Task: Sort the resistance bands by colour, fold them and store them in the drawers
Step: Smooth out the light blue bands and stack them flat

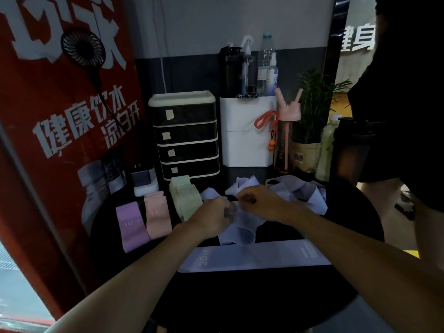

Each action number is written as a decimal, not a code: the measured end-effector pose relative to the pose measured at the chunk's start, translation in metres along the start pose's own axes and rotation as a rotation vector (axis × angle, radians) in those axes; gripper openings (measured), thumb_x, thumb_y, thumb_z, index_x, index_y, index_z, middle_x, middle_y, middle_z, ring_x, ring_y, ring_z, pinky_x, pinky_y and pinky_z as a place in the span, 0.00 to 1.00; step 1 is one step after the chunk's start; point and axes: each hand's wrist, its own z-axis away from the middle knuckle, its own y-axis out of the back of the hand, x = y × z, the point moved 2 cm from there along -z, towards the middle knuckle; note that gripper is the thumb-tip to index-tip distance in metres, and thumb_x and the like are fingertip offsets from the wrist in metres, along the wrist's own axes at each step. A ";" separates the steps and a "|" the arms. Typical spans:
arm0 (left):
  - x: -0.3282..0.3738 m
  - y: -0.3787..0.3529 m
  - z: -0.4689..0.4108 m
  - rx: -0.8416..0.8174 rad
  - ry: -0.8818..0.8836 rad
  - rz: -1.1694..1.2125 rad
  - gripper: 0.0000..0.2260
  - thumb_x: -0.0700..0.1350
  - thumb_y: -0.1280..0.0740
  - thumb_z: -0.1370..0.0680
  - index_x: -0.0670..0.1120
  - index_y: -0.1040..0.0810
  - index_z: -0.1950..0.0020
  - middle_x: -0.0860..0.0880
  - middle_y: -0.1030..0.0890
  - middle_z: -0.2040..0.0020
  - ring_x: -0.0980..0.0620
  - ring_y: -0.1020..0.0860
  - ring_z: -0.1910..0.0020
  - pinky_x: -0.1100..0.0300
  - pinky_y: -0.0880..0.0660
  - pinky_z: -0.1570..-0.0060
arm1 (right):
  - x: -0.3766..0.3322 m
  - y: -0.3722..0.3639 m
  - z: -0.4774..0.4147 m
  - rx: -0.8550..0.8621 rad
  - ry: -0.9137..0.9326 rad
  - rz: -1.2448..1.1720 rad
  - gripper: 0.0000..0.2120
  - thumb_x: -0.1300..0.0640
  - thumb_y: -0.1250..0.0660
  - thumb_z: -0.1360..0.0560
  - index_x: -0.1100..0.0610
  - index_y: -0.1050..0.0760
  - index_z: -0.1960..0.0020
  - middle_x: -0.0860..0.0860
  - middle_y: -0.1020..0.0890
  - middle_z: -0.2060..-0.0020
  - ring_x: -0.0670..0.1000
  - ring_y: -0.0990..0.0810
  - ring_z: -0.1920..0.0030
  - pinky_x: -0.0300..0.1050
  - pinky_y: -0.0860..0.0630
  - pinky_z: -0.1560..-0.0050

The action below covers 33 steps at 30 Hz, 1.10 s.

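Note:
On the black round table [276, 296] lie a folded purple band [131, 225], a pink band [157, 216] and a stack of pale green bands [185, 198] in a row at the left. My left hand [211, 219] and my right hand [259, 201] meet over a crumpled light-blue band [242, 230], each pinching its fabric. More loose light-blue bands [302, 192] are heaped behind my right hand. A flat light-blue band [252, 257] marked 20 lies nearest to me. The black drawer unit [187, 138] stands behind with all drawers closed.
A white bin [247, 138] carrying bottles stands right of the drawers, then a pink bottle [286, 140], a potted plant [310, 116] and a dark shaker bottle [350, 152]. A red poster panel [60, 116] walls the left side. A person in dark clothes [408, 104] stands at the right.

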 end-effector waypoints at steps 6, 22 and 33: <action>0.000 0.010 0.009 0.097 -0.018 -0.013 0.09 0.31 0.37 0.25 0.34 0.18 0.62 0.53 0.24 0.68 0.64 0.26 0.70 0.72 0.35 0.68 | 0.021 -0.022 -0.023 -0.014 -0.032 -0.053 0.04 0.64 0.33 0.25 0.61 0.18 0.55 0.52 0.18 0.57 0.51 0.22 0.54 0.44 0.27 0.48; 0.068 0.083 0.015 0.622 0.021 0.650 0.07 0.32 0.30 0.25 0.43 0.24 0.56 0.48 0.21 0.65 0.63 0.26 0.71 0.71 0.29 0.69 | -0.070 0.105 0.019 0.284 0.290 -0.212 0.06 0.70 0.34 0.24 0.61 0.25 0.55 0.54 0.22 0.62 0.41 0.25 0.65 0.31 0.28 0.61; 0.091 0.116 0.023 0.404 -0.054 0.715 0.07 0.40 0.30 0.21 0.42 0.16 0.45 0.43 0.14 0.50 0.46 0.16 0.47 0.53 0.20 0.43 | -0.101 0.129 0.043 0.353 0.213 -0.522 0.07 0.67 0.35 0.22 0.58 0.24 0.48 0.51 0.19 0.62 0.38 0.22 0.64 0.29 0.27 0.63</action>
